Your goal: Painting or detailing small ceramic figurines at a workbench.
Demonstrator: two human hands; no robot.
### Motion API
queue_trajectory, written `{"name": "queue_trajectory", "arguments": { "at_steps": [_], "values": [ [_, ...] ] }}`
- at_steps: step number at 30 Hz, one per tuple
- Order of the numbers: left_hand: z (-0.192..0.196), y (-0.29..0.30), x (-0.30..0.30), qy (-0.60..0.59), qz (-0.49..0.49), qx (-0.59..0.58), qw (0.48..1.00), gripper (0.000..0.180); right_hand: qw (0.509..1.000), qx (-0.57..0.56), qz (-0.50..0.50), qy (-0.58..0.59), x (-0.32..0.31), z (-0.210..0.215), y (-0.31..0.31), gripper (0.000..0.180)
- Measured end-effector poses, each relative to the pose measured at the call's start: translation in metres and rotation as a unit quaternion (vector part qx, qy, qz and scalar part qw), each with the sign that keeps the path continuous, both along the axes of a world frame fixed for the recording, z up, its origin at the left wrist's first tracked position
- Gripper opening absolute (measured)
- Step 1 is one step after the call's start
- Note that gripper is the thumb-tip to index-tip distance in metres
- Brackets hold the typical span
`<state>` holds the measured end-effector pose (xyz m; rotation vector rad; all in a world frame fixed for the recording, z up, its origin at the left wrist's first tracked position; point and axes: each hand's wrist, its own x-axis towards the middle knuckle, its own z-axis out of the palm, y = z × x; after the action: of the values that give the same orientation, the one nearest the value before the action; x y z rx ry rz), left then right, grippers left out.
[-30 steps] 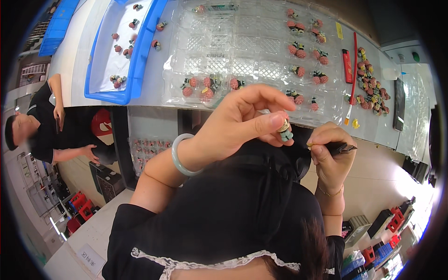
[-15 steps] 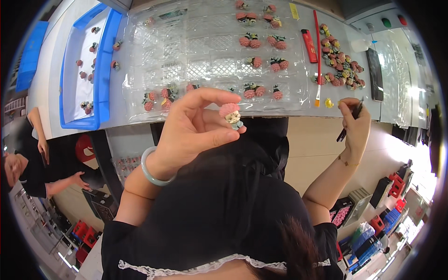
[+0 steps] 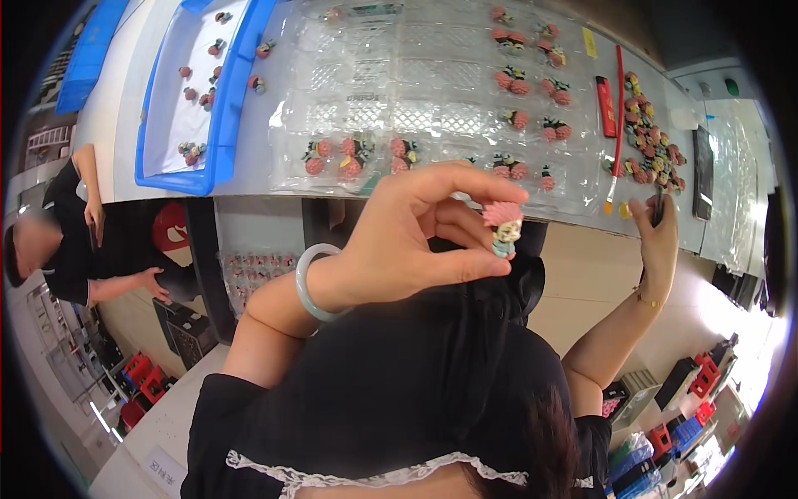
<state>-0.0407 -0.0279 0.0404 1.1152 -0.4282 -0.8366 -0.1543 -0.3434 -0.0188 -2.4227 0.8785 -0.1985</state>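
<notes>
Between thumb and fingertips, my left hand [image 3: 416,224] grips a small figurine [image 3: 503,230] with pink hair, a pale face and a bluish-grey body. It is held up in front of the table's near edge. My right hand [image 3: 657,241] is closed on dark tweezers [image 3: 659,206], whose tips reach the near end of a heap of pink and yellow pieces [image 3: 648,137]. A small yellow piece [image 3: 625,210] lies just left of that hand. Beside it is a red-handled brush [image 3: 618,116] with yellowish bristles.
Clear plastic trays [image 3: 432,91] with several pink-haired figurines cover the middle of the table. A blue bin [image 3: 218,158] with more figurines stands at left. A red flat pack [image 3: 605,106] and a black phone-like slab [image 3: 702,175] lie at right. Another person [image 3: 71,224] sits at far left.
The view has shifted, so the table appears further right. My right hand and the tweezers have moved up to the heap. My left hand still holds the figurine, turned slightly.
</notes>
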Motion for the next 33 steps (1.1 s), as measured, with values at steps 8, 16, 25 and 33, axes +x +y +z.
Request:
{"name": "queue_trajectory", "arguments": {
  "at_steps": [8, 16, 25, 33],
  "values": [
    [0.006, 0.001, 0.001, -0.166, -0.015, 0.017, 0.986, 0.052, 0.95, 0.187, 0.116, -0.222, 0.008, 0.063, 0.109, 0.017],
    [0.007, 0.003, 0.001, -0.222, -0.001, 0.038, 0.974, 0.047, 0.908, 0.073, 0.363, -0.195, 0.027, 0.074, 0.152, 0.023],
    [0.007, 0.006, 0.0, -0.275, 0.034, 0.042, 0.96, 0.046, 0.906, 0.042, 0.384, -0.171, 0.027, 0.076, 0.155, 0.031],
    [0.008, 0.007, 0.003, -0.315, 0.033, 0.061, 0.947, 0.044, 0.907, 0.01, 0.392, -0.157, 0.028, 0.076, 0.156, 0.032]
  ]
}}
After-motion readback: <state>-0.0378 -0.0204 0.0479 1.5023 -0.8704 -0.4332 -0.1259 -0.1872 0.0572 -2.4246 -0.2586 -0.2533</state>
